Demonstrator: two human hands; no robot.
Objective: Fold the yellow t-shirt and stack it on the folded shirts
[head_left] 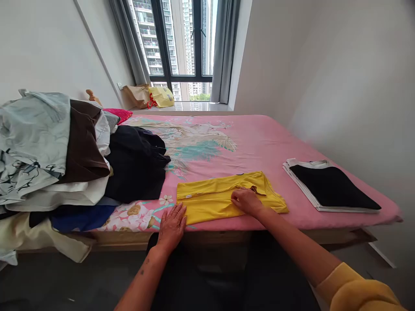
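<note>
A yellow T-shirt [207, 208] lies on the bed's front part, its sides folded inward into a long strip. A small white tag shows near its left end, and a brown-edged opening near its right part. My left hand [173, 226] rests flat at the shirt's lower left corner, fingers stretched out and touching its edge. Over the middle right of the shirt, my right hand [245, 201] has its fingers bent and closed on the fabric; the fingertips are partly hidden.
A large heap of clothes [35, 134] covers the bed's left side, with black clothing [136, 164] beside it. Folded clothes [333, 185] form a stack at the right. The pink bedsheet [249, 138] has a bird print. Bags [162, 96] stand on the windowsill.
</note>
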